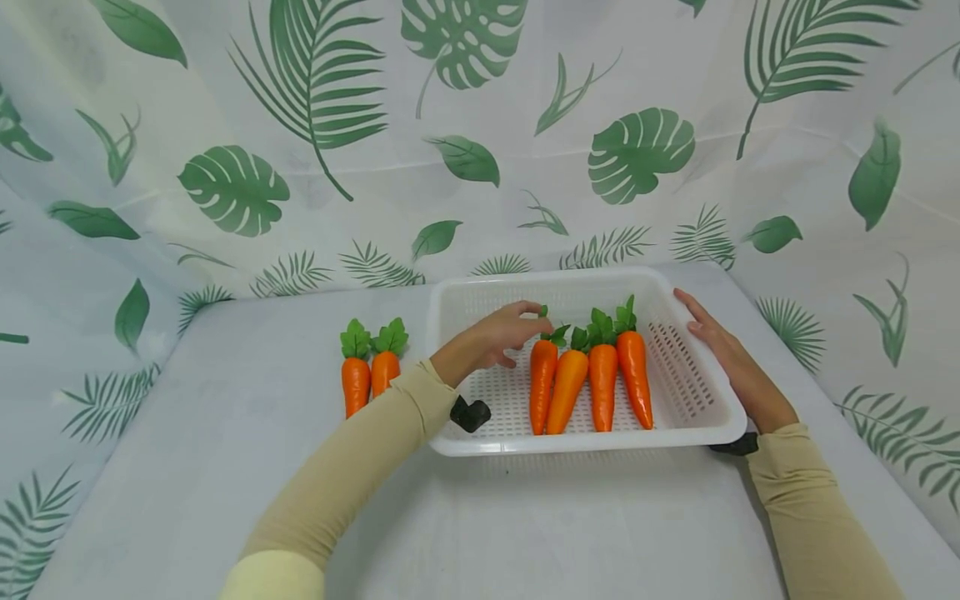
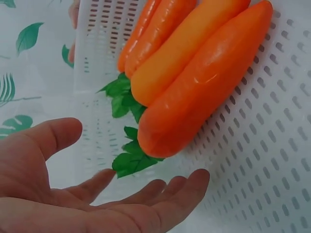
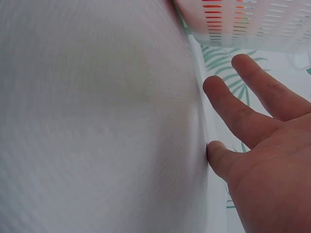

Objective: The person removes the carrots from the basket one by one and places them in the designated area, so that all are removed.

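Observation:
A white perforated basket (image 1: 495,446) holds several orange carrots with green leaves, lying side by side. My left hand (image 1: 504,335) reaches over the basket's left part, by the leaves of the leftmost carrot (image 1: 543,387). In the left wrist view this hand (image 2: 112,199) has its fingers spread and slightly bent around the leaves (image 2: 133,162), gripping nothing; whether a fingertip touches them I cannot tell. Along the basket's right side lies my right hand (image 1: 731,362), fingers extended at the rim. The right wrist view shows this hand (image 3: 265,126) with fingers apart beside the basket (image 3: 252,24).
Two more carrots (image 1: 356,385) lie on the white table (image 1: 225,433) left of the basket, partly behind the left sleeve (image 1: 375,450). A leaf-patterned curtain (image 1: 525,167) hangs behind the table and at both sides.

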Demonstrator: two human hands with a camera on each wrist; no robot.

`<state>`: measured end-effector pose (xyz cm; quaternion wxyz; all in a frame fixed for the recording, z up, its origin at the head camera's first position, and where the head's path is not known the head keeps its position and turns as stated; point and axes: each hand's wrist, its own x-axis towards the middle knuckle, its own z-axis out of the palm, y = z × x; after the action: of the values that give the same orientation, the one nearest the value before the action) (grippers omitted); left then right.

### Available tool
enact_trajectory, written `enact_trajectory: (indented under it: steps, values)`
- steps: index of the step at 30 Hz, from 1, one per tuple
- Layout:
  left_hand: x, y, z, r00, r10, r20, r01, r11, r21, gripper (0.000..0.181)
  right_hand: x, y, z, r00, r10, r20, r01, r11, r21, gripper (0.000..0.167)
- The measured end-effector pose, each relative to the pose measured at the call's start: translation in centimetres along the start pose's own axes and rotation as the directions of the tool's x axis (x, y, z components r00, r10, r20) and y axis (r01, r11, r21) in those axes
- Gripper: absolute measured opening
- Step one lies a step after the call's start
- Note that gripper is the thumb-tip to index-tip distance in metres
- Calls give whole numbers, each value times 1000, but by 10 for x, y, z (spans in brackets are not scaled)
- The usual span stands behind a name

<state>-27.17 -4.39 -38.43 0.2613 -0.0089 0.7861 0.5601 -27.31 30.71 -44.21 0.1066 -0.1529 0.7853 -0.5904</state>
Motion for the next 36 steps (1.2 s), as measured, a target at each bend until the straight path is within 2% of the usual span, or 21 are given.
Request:
enact_trajectory:
  steps: [7,12,16,25,36]
  values:
    - [3,-2,1,1000,0,30,0,1000,-9,57,9,0,-2,1000,8,11,-8,1000,11,66]
    - [4,-3,1,999,-3,52,4,1000,-29,53,9,-4,-1,999,41,6,-40,998,-38,68]
    - [3,-3,1,997,-17,81,17,1000,2,49,9,-8,-1,998,67,6,-66,995,-70,69]
    - [4,-3,3,991,-26,134,17,997,71,43,10,-8,-2,996,88,7,-88,994,-61,69]
    - [3,-2,4,990,-13,137,-2,994,106,36,10,-10,-4,990,137,21,-136,990,-39,68]
